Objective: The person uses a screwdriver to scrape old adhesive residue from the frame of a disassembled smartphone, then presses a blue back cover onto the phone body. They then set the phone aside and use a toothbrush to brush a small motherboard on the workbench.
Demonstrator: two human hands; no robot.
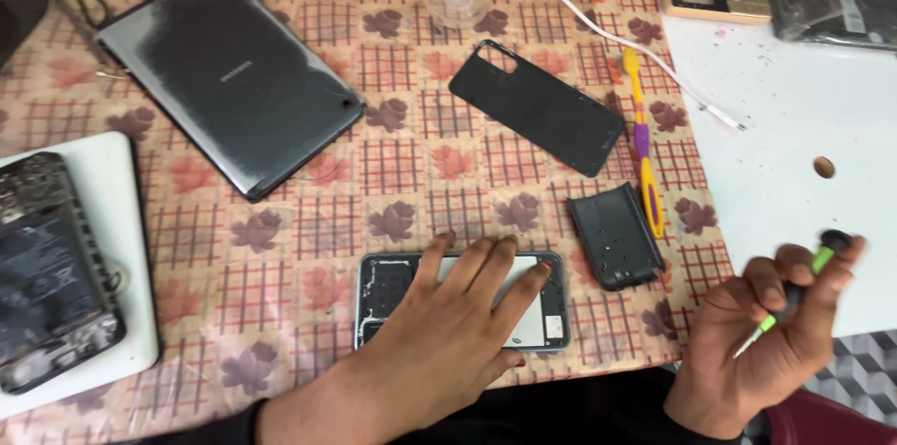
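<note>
Nearest the camera, the left hand lies palm down with fingers spread wide and flat, pressing on an opened phone with its back removed. The phone rests near the front edge of the table, its long axis running parallel to that edge; its dark inner frame shows at the left end and a pale panel at the right.

The right hand hovers beyond the table's front right corner, fingers curled closed around a small screwdriver with a green shaft and black cap. The tool is tilted, cap up and to the right, tip down and to the left.

The table carries a checked cloth with a leaf pattern. Just right of the phone lies a small dark curved cover; beyond it, a black back panel lying diagonally and a yellow-and-purple toothbrush pointing away from the camera. A grey tablet lies face down towards the far left. A second opened phone sits on a white tray at the left edge. A white mat covers the right side.
</note>
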